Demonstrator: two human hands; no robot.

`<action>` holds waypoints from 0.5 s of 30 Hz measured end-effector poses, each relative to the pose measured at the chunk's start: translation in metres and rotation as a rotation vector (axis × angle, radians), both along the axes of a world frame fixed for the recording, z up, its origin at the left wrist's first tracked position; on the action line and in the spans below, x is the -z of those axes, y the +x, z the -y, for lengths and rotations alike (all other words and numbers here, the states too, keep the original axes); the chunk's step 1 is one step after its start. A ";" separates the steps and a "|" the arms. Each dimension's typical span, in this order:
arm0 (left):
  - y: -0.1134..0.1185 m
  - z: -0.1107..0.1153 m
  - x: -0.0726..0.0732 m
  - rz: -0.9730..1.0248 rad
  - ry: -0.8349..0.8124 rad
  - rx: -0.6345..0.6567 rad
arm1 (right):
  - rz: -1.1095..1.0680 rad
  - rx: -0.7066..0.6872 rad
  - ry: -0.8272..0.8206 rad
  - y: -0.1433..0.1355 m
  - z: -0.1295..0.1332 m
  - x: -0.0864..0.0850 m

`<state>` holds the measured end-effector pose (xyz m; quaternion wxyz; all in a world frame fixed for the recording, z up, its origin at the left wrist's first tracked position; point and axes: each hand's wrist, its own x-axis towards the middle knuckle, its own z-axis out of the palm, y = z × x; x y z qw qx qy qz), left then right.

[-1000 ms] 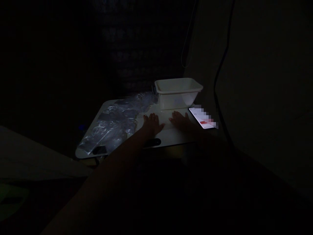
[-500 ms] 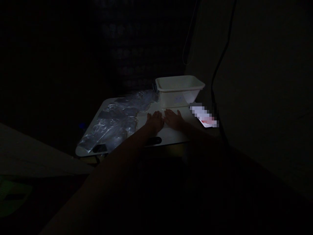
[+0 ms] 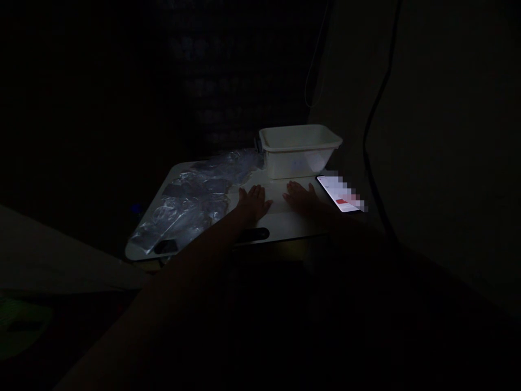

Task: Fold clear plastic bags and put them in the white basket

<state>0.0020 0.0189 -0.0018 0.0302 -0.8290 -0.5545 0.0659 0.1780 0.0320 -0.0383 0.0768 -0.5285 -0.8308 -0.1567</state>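
In dim light, my left hand [image 3: 253, 203] lies palm down on the white table [image 3: 280, 222], its fingers spread and nothing in it. Crumpled clear plastic bags [image 3: 191, 201] are just to its left. My right hand [image 3: 300, 196] also rests flat and open on the tabletop, a short gap away from the left one. Behind the hands stands a white plastic tub [image 3: 299, 157] with its top open. A phone [image 3: 337, 191] with a lit screen lies right of my right hand.
A dark cable [image 3: 372, 119] hangs along the wall at the right. The table has a dark slot [image 3: 256, 234] near its front edge and another at the front left. A green object [image 3: 24, 326] is at the lower left.
My hands have moved apart, the right one to the right and the left one slightly left. Both remain open. More of the phone's screen shows at its left side.
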 end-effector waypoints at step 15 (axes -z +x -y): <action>0.012 -0.002 0.000 0.063 0.032 0.036 | -0.064 -0.001 -0.101 -0.032 0.006 -0.020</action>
